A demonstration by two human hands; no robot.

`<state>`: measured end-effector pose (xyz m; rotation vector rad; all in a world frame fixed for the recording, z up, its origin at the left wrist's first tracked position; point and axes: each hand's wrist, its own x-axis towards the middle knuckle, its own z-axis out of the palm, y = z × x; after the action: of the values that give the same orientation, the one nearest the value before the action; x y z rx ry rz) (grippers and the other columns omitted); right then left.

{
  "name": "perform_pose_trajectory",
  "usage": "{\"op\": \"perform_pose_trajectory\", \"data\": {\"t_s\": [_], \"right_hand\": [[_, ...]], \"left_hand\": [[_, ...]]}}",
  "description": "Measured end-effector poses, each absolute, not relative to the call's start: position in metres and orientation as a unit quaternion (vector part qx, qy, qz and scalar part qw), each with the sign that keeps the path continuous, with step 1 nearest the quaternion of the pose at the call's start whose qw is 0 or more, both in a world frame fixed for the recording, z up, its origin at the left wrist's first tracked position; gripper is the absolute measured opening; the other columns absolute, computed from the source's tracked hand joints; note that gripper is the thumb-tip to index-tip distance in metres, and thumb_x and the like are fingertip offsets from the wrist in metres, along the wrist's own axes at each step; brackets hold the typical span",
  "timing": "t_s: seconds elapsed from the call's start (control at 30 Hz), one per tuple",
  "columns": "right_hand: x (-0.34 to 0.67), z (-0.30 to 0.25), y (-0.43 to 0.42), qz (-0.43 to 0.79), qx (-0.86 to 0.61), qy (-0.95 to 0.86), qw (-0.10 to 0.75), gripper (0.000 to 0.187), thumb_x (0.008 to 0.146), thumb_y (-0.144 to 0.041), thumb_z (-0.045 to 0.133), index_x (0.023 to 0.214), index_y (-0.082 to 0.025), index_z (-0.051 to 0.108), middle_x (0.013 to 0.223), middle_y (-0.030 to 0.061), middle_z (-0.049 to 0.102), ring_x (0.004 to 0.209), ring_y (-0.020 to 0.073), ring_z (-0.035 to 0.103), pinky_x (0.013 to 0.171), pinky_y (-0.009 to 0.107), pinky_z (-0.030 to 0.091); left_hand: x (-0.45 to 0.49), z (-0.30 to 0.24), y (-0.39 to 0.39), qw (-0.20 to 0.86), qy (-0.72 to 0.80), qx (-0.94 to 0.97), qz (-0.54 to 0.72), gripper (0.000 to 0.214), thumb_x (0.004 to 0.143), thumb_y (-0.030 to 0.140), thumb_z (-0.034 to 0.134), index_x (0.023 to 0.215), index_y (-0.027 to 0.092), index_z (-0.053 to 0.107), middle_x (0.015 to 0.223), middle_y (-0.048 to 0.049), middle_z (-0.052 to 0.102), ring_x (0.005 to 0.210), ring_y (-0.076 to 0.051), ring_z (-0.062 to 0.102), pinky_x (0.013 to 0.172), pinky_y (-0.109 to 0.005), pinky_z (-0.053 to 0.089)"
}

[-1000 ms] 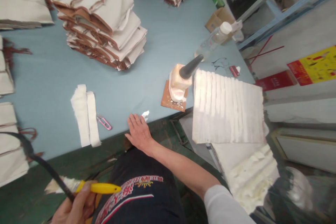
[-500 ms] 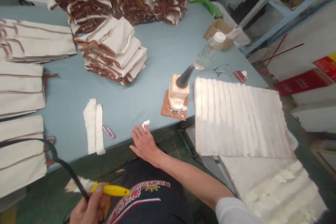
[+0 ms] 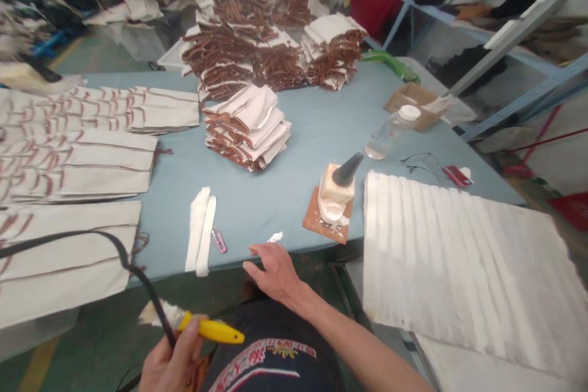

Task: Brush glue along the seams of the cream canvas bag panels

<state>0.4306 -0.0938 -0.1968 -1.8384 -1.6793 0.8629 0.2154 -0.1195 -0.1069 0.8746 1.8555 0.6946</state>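
Note:
My left hand [image 3: 172, 358], low in front of my body, is closed round a paintbrush [image 3: 209, 327] with a yellow handle and pale bristles pointing left. A black strap [image 3: 124, 251] curves down to this hand; whether the fingers grip it too I cannot tell. At the table's front edge my right hand [image 3: 278, 275] lies with its fingers loosely stretched, holding nothing visible. Just beyond its fingers is a small white scrap [image 3: 275, 237]. Two white strips [image 3: 199, 229] and a pink clip-like item [image 3: 219, 241] lie to its left.
A glue-smeared container with a black nozzle [image 3: 337, 193] stands on a brown piece [image 3: 312, 220]. Pleated white sheets [image 3: 436, 257] lie at right. Folded cloth stacks [image 3: 248, 125] with brown edges fill the left and back. A clear bottle [image 3: 390, 135] stands near a cardboard box [image 3: 418, 101].
My view has tilted up and turned left, showing more of the room behind the table. The right hand's fingers are drawn back slightly from the white scrap. The brush stays in my left hand.

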Motion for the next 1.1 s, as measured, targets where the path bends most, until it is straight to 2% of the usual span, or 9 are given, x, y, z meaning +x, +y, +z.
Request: {"op": "perform_pose_trajectory", "data": {"t_s": [0.07,0.17,0.27,0.43,0.6,0.7,0.9,1.0,1.1], "right_hand": [[0.432,-0.176,-0.107,0.383,-0.653,-0.59,0.28,0.036,0.111,-0.039,0.054,0.138,-0.021,0.069,0.118,0.0066,0.084,0.108,0.0212,0.08,0.098,0.034,0.061],[0.426,-0.152,-0.129,0.574,-0.575,-0.495,0.309,0.035,0.103,-0.042,0.064,0.129,-0.022,0.077,0.099,0.0027,0.084,0.088,0.0202,0.078,0.076,0.028,0.057],[0.409,-0.147,-0.147,0.619,-0.54,-0.451,0.35,0.036,0.092,-0.039,0.073,0.124,-0.022,0.079,0.089,0.0006,0.08,0.075,0.0174,0.07,0.067,0.026,0.049],[0.382,-0.164,-0.165,0.593,-0.523,-0.317,0.524,0.05,0.094,-0.05,0.07,0.134,-0.02,0.07,0.076,-0.0016,0.071,0.063,0.0137,0.06,0.064,0.026,0.05],[0.375,-0.164,-0.16,0.478,-0.484,-0.359,0.639,0.039,0.094,-0.053,0.076,0.12,-0.024,0.076,0.091,0.003,0.078,0.076,0.0166,0.071,0.074,0.028,0.06],[0.376,-0.155,-0.146,0.389,-0.468,-0.445,0.657,0.029,0.101,-0.047,0.07,0.122,-0.027,0.077,0.095,0.003,0.08,0.077,0.0158,0.073,0.074,0.026,0.06],[0.379,-0.149,-0.132,0.291,-0.467,-0.542,0.635,0.031,0.111,-0.041,0.051,0.126,-0.026,0.073,0.093,0.0041,0.079,0.071,0.0149,0.071,0.071,0.026,0.059],[0.374,-0.155,-0.132,0.292,-0.493,-0.519,0.635,0.023,0.107,-0.041,0.057,0.11,-0.024,0.072,0.083,0.0017,0.075,0.065,0.0141,0.069,0.064,0.025,0.057],[0.367,-0.163,-0.131,0.341,-0.504,-0.48,0.632,0.017,0.101,-0.04,0.067,0.102,-0.024,0.068,0.088,0.0027,0.079,0.067,0.0149,0.073,0.064,0.024,0.059]], "left_hand": [[0.218,-0.104,-0.117,0.51,0.741,0.341,0.274,0.079,0.051,0.088,0.086,0.078,0.015,0.074,0.055,0.0067,0.04,0.05,-0.011,0.032,0.044,-0.023,0.024],[0.224,-0.104,-0.111,0.515,0.724,0.36,0.283,0.079,0.053,0.089,0.086,0.074,0.015,0.069,0.057,0.0065,0.04,0.053,-0.011,0.033,0.048,-0.024,0.025],[0.231,-0.104,-0.104,0.515,0.708,0.398,0.276,0.077,0.056,0.092,0.083,0.061,0.019,0.057,0.055,0.0062,0.038,0.054,-0.011,0.03,0.05,-0.025,0.024],[0.244,-0.096,-0.098,0.57,0.653,0.408,0.286,0.075,0.06,0.086,0.086,0.056,0.02,0.05,0.055,0.0056,0.04,0.055,-0.01,0.03,0.051,-0.024,0.023],[0.264,-0.095,-0.099,0.622,0.627,0.347,0.315,0.076,0.062,0.089,0.081,0.058,0.024,0.043,0.052,0.0106,0.028,0.049,-0.007,0.02,0.046,-0.023,0.019],[0.27,-0.097,-0.098,0.632,0.621,0.329,0.326,0.076,0.058,0.089,0.082,0.061,0.024,0.044,0.053,0.0113,0.029,0.049,-0.007,0.02,0.046,-0.022,0.02],[0.26,-0.103,-0.096,0.632,0.619,0.337,0.322,0.078,0.058,0.09,0.084,0.059,0.022,0.045,0.053,0.0092,0.033,0.051,-0.007,0.025,0.048,-0.021,0.023],[0.256,-0.107,-0.099,0.637,0.613,0.342,0.318,0.075,0.063,0.088,0.083,0.062,0.02,0.052,0.055,0.0087,0.034,0.052,-0.008,0.026,0.048,-0.021,0.023],[0.254,-0.111,-0.1,0.639,0.607,0.349,0.318,0.074,0.063,0.088,0.085,0.074,0.018,0.063,0.062,0.005,0.046,0.057,-0.011,0.037,0.052,-0.022,0.031]]}}
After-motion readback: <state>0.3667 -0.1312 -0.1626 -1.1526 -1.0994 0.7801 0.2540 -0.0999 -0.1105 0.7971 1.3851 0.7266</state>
